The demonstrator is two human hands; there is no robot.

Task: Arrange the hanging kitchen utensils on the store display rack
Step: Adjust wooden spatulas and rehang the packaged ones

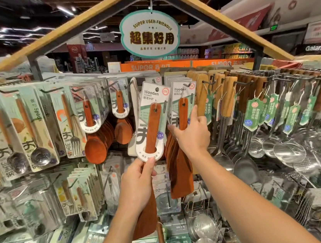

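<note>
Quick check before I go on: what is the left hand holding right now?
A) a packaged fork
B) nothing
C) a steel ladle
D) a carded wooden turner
D: the left hand grips the bottom of the card marked "Wooden Turner", while the right hand reaches to the turners hanging on the rack.

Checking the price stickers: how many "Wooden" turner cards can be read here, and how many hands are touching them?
Wooden turner cards with readable label: 2 (held card, hanging card)
Hands on them: 2 (left hand, right hand)
Total: 4
</note>
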